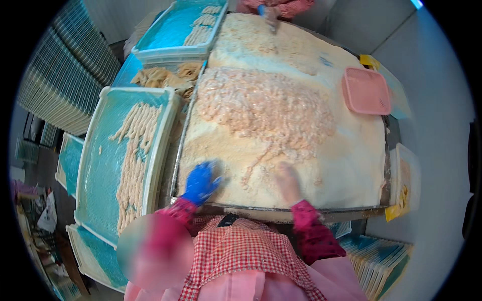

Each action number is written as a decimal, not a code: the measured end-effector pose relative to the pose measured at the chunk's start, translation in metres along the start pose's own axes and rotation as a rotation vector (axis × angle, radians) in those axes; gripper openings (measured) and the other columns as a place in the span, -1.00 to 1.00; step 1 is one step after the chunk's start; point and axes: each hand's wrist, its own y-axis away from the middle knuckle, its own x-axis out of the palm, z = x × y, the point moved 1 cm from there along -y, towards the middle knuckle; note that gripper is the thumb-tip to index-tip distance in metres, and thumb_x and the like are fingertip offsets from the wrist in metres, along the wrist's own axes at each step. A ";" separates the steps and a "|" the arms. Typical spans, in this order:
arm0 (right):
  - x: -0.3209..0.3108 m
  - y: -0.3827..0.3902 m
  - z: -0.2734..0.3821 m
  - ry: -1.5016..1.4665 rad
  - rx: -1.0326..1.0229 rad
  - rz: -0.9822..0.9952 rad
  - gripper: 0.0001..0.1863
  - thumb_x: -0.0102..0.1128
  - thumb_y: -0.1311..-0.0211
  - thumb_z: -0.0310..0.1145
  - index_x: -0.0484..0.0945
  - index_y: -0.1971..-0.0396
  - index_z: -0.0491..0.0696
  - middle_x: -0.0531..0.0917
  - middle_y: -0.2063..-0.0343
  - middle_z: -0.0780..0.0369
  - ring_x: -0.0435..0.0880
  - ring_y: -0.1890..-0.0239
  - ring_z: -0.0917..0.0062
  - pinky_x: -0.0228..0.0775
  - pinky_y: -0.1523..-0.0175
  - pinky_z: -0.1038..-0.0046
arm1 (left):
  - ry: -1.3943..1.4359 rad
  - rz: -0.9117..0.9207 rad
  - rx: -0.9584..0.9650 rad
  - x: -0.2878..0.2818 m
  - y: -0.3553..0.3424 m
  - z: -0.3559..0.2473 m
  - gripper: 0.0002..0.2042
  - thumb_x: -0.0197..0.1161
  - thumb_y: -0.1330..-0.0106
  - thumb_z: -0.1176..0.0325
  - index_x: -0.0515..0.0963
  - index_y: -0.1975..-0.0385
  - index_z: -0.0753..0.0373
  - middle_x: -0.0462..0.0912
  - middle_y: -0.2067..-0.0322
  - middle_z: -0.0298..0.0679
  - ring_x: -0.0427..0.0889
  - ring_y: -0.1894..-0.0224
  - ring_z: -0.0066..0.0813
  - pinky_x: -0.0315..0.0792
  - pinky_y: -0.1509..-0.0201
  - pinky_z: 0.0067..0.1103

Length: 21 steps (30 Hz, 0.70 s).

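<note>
My left hand (201, 182), in a blue glove dusted with white powder, is open low over the near left part of the powder-covered table (346, 175). Its thumb stands apart from the fingers, and nothing shows in it. My right hand (288, 184), smeared by motion, is over the powder near the front edge, so its grip is not readable. Just beyond both hands spreads a heap of wet, pinkish-white pieces (266, 105), perhaps meat. A few loose pieces (247, 175) lie in the powder between my hands.
On the left, a blue-lined tray (95, 185) holds rows of coated strips (133, 170). Behind it are crumpled brown cloths (160, 78) and another tray (170, 52). A pink tub (366, 91) sits at the right edge. Another person's hand (271, 15) is at the far end.
</note>
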 end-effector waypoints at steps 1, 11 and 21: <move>0.015 0.005 0.014 0.143 -0.210 -0.028 -0.75 0.04 -0.15 -0.37 0.46 0.19 -0.15 0.61 0.38 0.12 0.60 0.36 0.35 0.41 0.22 0.42 | 0.147 -0.026 0.019 0.022 -0.022 -0.013 -0.51 0.15 -0.13 0.08 0.39 -0.01 0.25 0.45 0.06 -0.01 0.42 0.02 -0.10 0.31 -0.05 -0.34; -0.043 0.015 0.000 0.215 -0.163 0.030 -0.66 0.13 -0.04 -0.40 0.41 0.13 -0.11 0.54 0.29 0.07 0.54 0.27 0.25 0.36 0.15 0.35 | 0.034 0.237 0.230 0.038 -0.039 -0.047 -0.55 0.12 -0.04 0.38 0.39 -0.03 0.12 0.50 0.06 -0.17 0.49 0.07 -0.17 0.37 0.00 -0.39; -0.042 -0.012 0.026 -0.075 -0.012 0.109 -0.57 0.06 -0.10 -0.42 0.36 -0.03 -0.10 0.51 0.12 0.02 0.48 0.03 0.21 0.32 0.00 0.34 | 1.568 0.233 -0.479 0.070 -0.046 -0.072 -0.68 0.01 -0.30 0.15 0.44 0.07 0.20 0.55 0.18 -0.21 0.53 0.21 -0.34 0.41 0.08 -0.47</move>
